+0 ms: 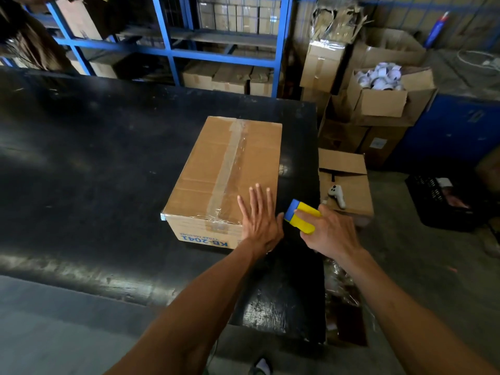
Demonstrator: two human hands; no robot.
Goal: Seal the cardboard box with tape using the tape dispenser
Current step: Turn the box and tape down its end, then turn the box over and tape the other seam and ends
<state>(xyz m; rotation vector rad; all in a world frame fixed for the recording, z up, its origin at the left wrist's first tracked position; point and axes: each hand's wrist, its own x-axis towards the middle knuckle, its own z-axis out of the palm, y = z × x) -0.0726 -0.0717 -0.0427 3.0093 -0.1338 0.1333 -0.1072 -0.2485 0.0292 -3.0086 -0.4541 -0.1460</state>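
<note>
A closed cardboard box (200,169) lies on the black table (94,158), a strip of clear tape (230,163) running along its top seam and down the near face. My left hand (258,220) rests flat, fingers spread, on the box's near right corner. My right hand (331,234) is just right of the box, above the table's right edge, holding a yellow and blue tape dispenser (300,216) whose blue end points toward the box.
An open carton (343,180) with a white controller (336,196) on it stands right of the table. Behind it are stacked cartons, one holding white items (378,77). Blue shelving (167,50) runs along the back. A black crate (441,204) sits on the floor at right.
</note>
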